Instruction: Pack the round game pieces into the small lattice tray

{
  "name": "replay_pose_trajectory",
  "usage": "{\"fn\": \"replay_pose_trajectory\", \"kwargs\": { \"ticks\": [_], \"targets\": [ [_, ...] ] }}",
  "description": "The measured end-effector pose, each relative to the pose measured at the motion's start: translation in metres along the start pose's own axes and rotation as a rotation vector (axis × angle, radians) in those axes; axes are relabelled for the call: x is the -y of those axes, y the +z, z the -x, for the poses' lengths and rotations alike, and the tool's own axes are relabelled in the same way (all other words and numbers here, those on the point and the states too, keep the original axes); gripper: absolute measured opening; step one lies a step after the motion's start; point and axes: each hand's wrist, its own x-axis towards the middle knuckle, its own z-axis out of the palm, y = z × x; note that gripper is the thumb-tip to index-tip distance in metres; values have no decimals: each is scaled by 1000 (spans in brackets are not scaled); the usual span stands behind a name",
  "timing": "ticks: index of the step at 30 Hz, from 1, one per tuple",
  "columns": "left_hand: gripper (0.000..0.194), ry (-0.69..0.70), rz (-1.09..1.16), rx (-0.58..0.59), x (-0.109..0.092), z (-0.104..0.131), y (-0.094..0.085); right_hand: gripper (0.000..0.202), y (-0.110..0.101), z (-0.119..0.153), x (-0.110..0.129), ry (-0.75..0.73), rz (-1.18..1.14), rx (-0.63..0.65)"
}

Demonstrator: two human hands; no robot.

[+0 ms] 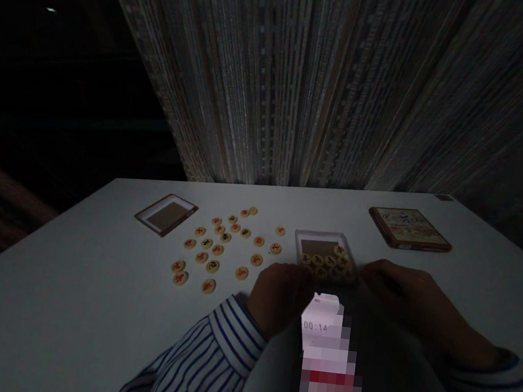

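Note:
A clear box (323,236) stands near the table's front edge, with several round pieces (330,262) bearing dark characters in its nearer part. My left hand (282,296) is closed at the box's near left corner; its fingertips are dark, and what they hold, if anything, is hidden. Beside the near right corner is my right hand (401,294), its fingers curled together, their contents too dark to make out. Left of the box, several loose round pieces (217,250) with red or black characters lie scattered on the white table (91,277).
An open shallow box or lid (166,214) rests at the left of the table. A brown decorated box (409,228) lies at the right. Below my hands a lit phone (320,322) shows a timer. A striped curtain (283,85) hangs behind the table.

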Motion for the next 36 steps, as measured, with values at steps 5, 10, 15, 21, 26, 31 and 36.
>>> {"fn": "replay_pose_trajectory", "kwargs": {
  "ticks": [5,10,15,21,26,31,36],
  "targets": [
    [30,66,1,-4,0,2,1,22,8,0,2,-20,-6,43],
    [24,69,7,-65,3,3,4,23,8,-1,3,14,5,70],
    [16,86,46,-165,2,4,6,23,8,-1,4,-2,-9,78],
    [9,137,117,-351,3,3,12,23,12,-1,2,-4,-8,86],
    [9,170,136,-396,5,3,12,19,14,-1,-2,-19,-46,79],
    [12,194,133,-423,4,3,11,19,9,-1,5,2,-79,1],
    [16,197,147,-456,3,3,13,30,7,-2,10,27,-94,-80]
  ]
}}
